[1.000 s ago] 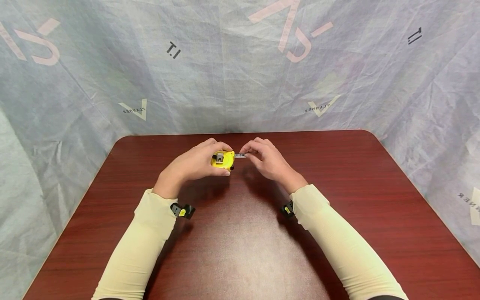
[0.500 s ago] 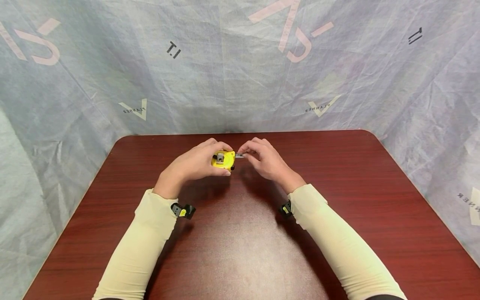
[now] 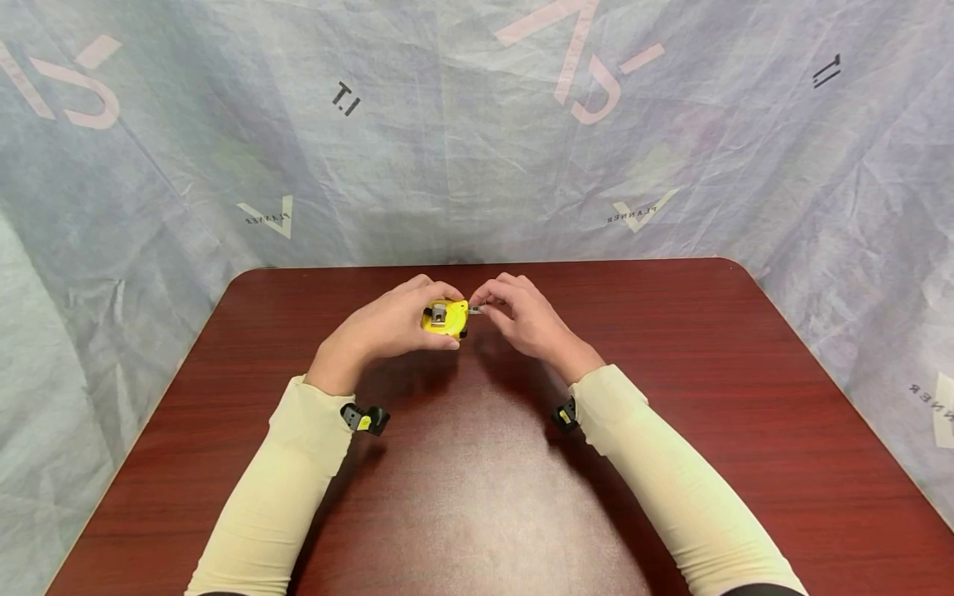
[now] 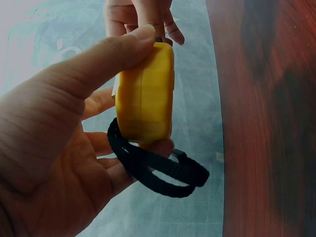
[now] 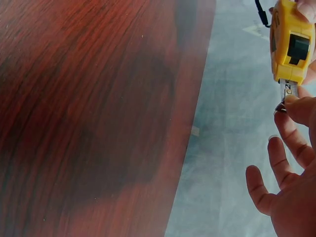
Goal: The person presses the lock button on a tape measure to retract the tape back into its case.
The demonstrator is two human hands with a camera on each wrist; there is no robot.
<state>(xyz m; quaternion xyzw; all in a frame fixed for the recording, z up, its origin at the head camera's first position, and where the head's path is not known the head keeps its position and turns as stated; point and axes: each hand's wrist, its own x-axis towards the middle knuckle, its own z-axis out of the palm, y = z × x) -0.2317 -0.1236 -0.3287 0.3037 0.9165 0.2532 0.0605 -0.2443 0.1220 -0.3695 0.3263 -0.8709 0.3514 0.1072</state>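
A yellow tape measure point(image 3: 451, 318) with a metal belt clip is held up over the table by my left hand point(image 3: 380, 327). In the left wrist view, the thumb presses one edge of the yellow case point(image 4: 145, 94) while fingers support the opposite side. A black wrist strap point(image 4: 163, 170) loops from its end. My right hand point(image 3: 532, 319) pinches the end of the short metal blade point(image 5: 288, 89) between thumb and index finger, its other fingers spread apart. A black lock button point(image 5: 298, 48) shows on the case in the right wrist view.
Beneath both hands lies a dark red wood-grain table point(image 3: 484, 497) with rounded far corners. A pale grey printed cloth point(image 3: 447, 149) hangs behind it and along both sides. Each wrist carries a small black camera mount point(image 3: 365, 419).
My right hand has moved slightly left toward the case, and the exposed length of blade has grown shorter. The left hand has stayed almost still.
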